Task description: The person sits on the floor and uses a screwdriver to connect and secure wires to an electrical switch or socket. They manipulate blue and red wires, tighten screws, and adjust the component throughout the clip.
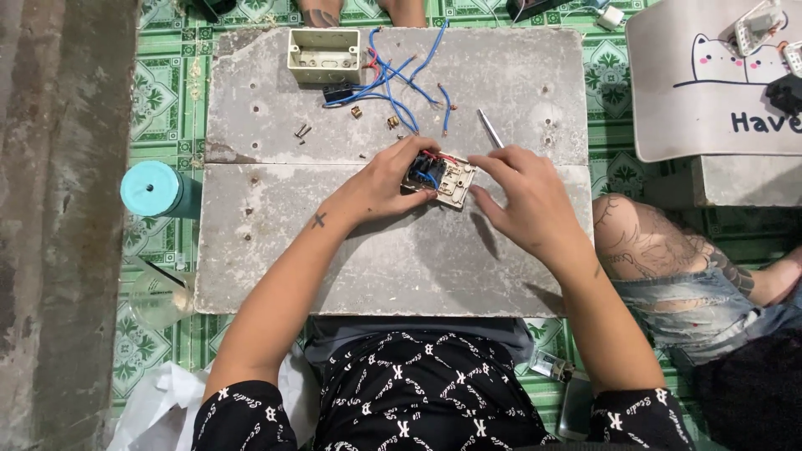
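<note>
On the grey board [393, 267], the left hand [386, 179] pinched the switch [441, 178] from its left, while the right hand [526, 196] held a screwdriver [491, 129] at its right edge. Beyond the switch lay 2 screws [302, 130], blue wires [401, 83] and a cream box [324, 55].

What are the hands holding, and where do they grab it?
The left hand grips the cream switch plate by its left edge, wired back facing up. The right hand works a thin screwdriver, held near its lower end.

Teal lidded cup [151, 189] on green patterned floor, clear glass [159, 294], cat-print mat [710, 92], white plastic bag [163, 401]
</note>
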